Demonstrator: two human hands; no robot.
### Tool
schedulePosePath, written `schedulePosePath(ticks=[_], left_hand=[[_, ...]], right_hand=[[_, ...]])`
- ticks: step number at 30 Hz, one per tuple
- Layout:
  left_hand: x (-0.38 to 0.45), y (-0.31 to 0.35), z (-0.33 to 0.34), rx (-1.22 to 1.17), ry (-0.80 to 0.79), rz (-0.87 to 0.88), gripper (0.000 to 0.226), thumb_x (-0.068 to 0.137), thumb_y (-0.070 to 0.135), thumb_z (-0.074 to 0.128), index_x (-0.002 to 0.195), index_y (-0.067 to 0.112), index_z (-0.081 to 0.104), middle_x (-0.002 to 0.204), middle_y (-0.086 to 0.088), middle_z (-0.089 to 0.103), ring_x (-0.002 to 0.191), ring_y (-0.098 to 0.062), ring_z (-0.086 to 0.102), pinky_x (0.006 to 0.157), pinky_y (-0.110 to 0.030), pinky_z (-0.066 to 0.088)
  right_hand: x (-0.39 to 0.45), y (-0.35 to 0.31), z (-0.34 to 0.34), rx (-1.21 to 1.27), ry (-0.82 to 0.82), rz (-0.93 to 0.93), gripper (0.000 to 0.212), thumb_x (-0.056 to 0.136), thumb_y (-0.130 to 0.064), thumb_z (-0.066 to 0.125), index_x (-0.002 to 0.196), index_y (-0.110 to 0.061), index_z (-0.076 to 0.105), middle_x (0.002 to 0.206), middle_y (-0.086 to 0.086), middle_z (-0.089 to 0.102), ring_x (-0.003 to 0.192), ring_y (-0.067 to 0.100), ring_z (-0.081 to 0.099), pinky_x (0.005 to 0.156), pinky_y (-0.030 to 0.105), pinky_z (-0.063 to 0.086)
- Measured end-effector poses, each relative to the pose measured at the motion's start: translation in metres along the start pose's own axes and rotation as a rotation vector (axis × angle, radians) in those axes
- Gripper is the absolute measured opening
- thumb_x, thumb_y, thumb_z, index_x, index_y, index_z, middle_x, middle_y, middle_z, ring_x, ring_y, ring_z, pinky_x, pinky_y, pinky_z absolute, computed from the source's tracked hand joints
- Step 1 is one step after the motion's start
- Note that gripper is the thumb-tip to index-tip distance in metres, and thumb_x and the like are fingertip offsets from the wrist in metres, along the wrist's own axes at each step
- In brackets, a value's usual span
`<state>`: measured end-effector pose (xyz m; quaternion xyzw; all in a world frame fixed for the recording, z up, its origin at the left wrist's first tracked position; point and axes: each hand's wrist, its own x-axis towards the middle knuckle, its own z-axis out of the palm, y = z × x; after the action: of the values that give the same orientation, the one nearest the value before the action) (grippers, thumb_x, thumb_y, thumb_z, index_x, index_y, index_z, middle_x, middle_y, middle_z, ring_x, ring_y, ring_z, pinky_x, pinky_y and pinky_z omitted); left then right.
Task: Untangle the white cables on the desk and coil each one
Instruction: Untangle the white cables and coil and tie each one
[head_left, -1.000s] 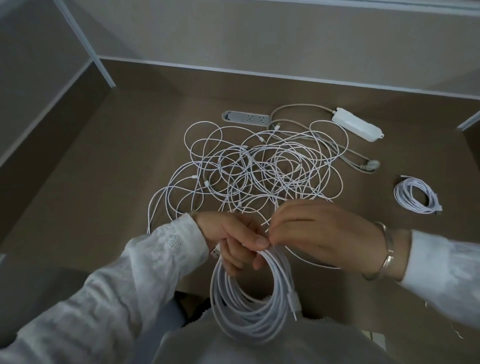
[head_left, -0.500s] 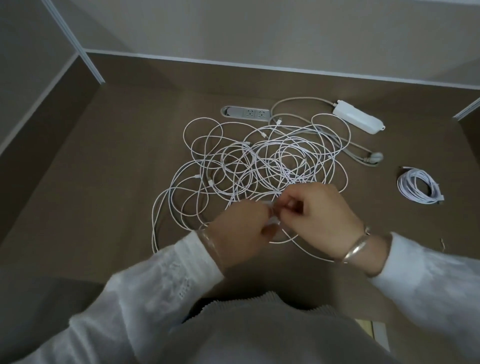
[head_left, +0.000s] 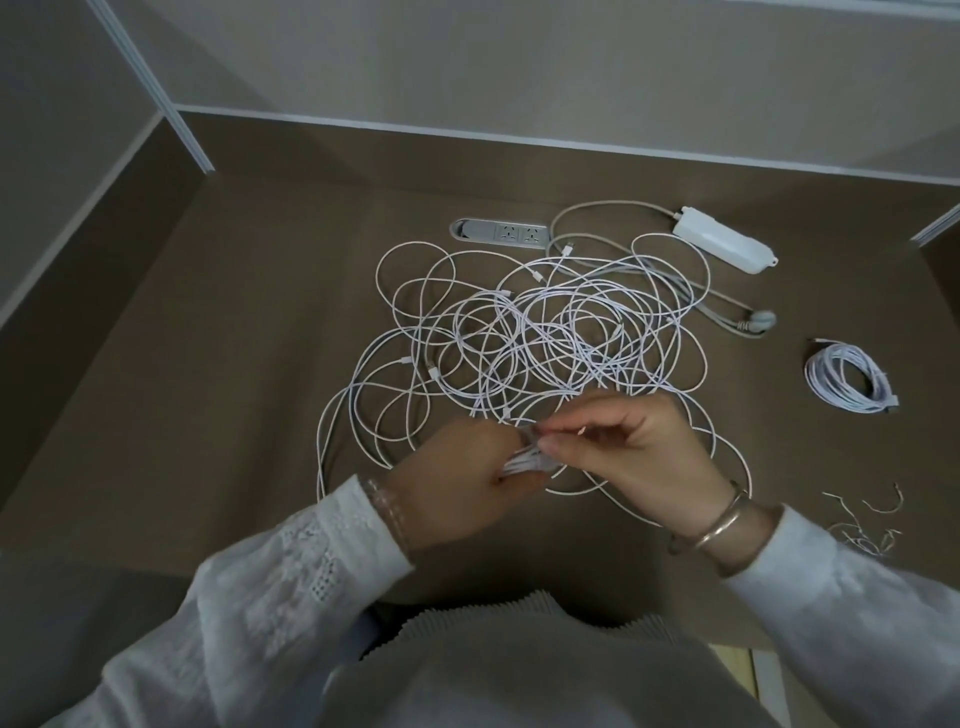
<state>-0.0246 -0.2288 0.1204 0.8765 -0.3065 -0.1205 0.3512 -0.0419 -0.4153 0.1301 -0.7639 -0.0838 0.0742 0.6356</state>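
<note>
A wide tangle of thin white cables (head_left: 540, 338) lies spread over the middle of the brown desk (head_left: 208, 364). My left hand (head_left: 462, 488) is closed around a bunch of gathered white cable strands (head_left: 524, 460) at the tangle's near edge; most of that bundle is hidden under the hand. My right hand (head_left: 644, 457) touches the same bundle from the right, with thumb and forefinger pinching a strand. A finished white cable coil (head_left: 849, 376) rests apart at the right.
A grey socket strip (head_left: 498, 231) is set into the desk behind the tangle. A white power adapter (head_left: 724, 245) with its grey cord (head_left: 727, 306) lies at the back right. Several thin wire ties (head_left: 862, 519) sit near the right edge. Partition walls enclose the desk.
The large coil that hung from my left hand below the desk edge has been brought up onto the desk. Both hands moved forward to the tangle's near edge.
</note>
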Motion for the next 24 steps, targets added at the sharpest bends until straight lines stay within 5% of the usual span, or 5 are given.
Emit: schedulePosePath(ticks=[6,13,20,24], left_hand=[[-0.005,-0.002,-0.008,0.077,-0.016,0.051,0.015,0.086,0.028,0.068,0.094,0.015,0.067,0.083,-0.005,0.070,0.085,-0.018,0.055,0.061,-0.014,0.024],[-0.004,-0.001,-0.017,0.004,-0.064,0.003,0.020,0.084,0.033,0.069,0.086,0.013,0.066,0.077,0.000,0.067,0.071,-0.012,0.059,0.060,-0.015,0.033],[-0.008,0.000,-0.017,-0.039,-0.046,0.002,0.051,0.082,0.031,0.074,0.122,0.008,0.052,0.103,0.000,0.066,0.086,-0.012,0.060,0.066,-0.003,0.034],[-0.012,-0.005,-0.017,-0.065,-0.071,0.002,0.056,0.080,0.032,0.076,0.124,0.011,0.050,0.100,0.005,0.065,0.079,-0.006,0.059,0.068,-0.011,0.042]], right_hand=[[0.002,0.004,0.003,0.087,-0.119,0.129,0.025,0.063,-0.016,0.079,0.087,-0.018,0.076,0.092,0.008,0.072,0.086,0.017,0.068,0.085,0.034,0.053],[-0.001,0.002,0.011,-0.099,-0.024,-0.098,0.030,0.069,-0.023,0.083,0.095,-0.022,0.070,0.091,-0.005,0.071,0.090,0.012,0.067,0.088,0.027,0.050],[0.003,0.007,0.016,-0.037,-0.016,-0.161,0.021,0.075,-0.030,0.077,0.092,-0.017,0.074,0.091,-0.005,0.071,0.091,0.013,0.067,0.084,0.020,0.049],[0.005,0.015,0.020,-0.144,-0.015,-0.194,0.028,0.077,-0.043,0.071,0.089,-0.018,0.075,0.089,-0.004,0.068,0.092,0.017,0.065,0.085,0.032,0.051]])
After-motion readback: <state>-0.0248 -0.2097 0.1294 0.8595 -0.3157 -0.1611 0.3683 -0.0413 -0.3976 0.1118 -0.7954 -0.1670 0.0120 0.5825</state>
